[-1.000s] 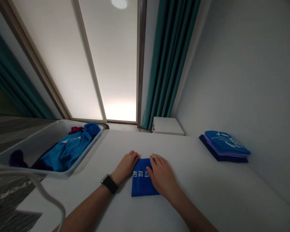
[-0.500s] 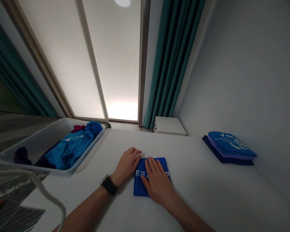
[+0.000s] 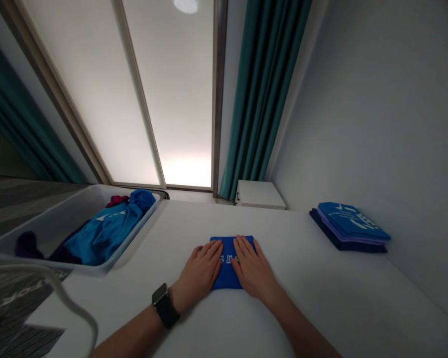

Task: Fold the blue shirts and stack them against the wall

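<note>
A small folded blue cloth (image 3: 227, 248) with white lettering lies on the white table (image 3: 321, 298), near its middle. My left hand (image 3: 199, 273) lies flat on the cloth's left half, fingers stretched out, a dark watch on its wrist. My right hand (image 3: 253, 271) presses flat on the right half, fingers together and pointing away from me. Both hands hide most of the cloth. Neither hand grips anything.
A white bin (image 3: 45, 226) at the table's left holds loose blue, purple and red garments (image 3: 104, 228). A stack of folded blue and purple cloths (image 3: 349, 226) sits at the right by the wall. A white cord (image 3: 59, 293) loops at lower left.
The cloth has been folded shorter. My left hand has moved from its left edge onto its top, and both hands now lie side by side on it.
</note>
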Demonstrator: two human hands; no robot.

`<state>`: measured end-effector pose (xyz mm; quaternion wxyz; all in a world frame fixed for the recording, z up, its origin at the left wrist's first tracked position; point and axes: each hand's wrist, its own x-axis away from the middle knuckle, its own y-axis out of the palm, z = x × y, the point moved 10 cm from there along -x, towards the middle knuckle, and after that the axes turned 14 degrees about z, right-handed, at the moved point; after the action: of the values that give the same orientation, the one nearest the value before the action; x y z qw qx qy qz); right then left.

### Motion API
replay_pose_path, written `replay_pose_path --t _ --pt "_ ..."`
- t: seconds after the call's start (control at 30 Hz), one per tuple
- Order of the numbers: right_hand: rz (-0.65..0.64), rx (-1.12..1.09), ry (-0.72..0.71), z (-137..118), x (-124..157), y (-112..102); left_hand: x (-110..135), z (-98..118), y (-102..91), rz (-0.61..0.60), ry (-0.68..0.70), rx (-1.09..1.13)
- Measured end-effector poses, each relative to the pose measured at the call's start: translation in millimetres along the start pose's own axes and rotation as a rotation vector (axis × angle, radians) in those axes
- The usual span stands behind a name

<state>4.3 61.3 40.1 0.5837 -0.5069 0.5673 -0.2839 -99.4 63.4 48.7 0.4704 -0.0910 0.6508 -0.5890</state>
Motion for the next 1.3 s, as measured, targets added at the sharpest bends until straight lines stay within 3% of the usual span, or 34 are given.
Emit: replay_pose_path --t 0.2,0.43,0.5,0.6,0.7,0.83,0.97,1.07,1.2,1.3 --pt "0.0 -0.005 -0.007 4 2 5 -1 3 -1.3 -0.036 0.02 -0.061" --pt "-0.032 -0.095 0.03 7 -3 12 -27 22 -5.2 -0.033 -0.002 -0.063" --pt "-0.013 -0.16 0.077 18 -7 12 -31 31 0.2 -0.007 0.001 -0.032" --pt "0.147 -0.23 0.229 53 -14 1 -27 36 11.4 0.014 0.009 -0.021" --pt "0.314 -0.309 0.346 85 -14 -10 -21 29 17.0 0.004 0.036 -0.045" --pt "0.362 -0.432 0.4 97 -13 -13 -14 -5 11.7 -0.036 0.073 -0.071" --pt "0.315 -0.613 0.401 82 -17 -12 -9 -45 1.5 -0.076 0.128 -0.062" --pt "0.192 -0.673 0.444 69 -17 -4 -12 -56 -3.2 -0.11 0.127 -0.06" --pt "-0.021 -0.781 0.516 53 -11 14 -26 -35 -5.9 -0.119 0.139 -0.029" --pt "-0.081 -1.021 0.625 43 -5 22 -31 -14 0.3 -0.146 0.181 0.014"
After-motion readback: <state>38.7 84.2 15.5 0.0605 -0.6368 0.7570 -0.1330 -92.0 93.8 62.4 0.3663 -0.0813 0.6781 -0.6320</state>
